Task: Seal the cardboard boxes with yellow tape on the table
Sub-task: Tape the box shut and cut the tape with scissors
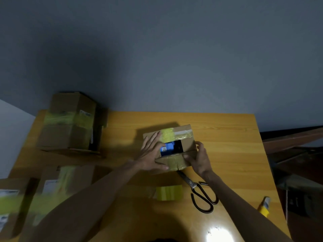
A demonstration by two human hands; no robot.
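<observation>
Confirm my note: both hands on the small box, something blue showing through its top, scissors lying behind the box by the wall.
Wrong on the scissors: they lie in front of the small box, on the near side by the right forearm, as the head view shows. The rest holds: left hand and right hand are on the box, a blue item showing through its top.

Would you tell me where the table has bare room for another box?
Bare wood lies right of the held box, out to the table edge, beyond the scissors and bottle. The left side is crowded with taped boxes; tape sits up front.
</observation>
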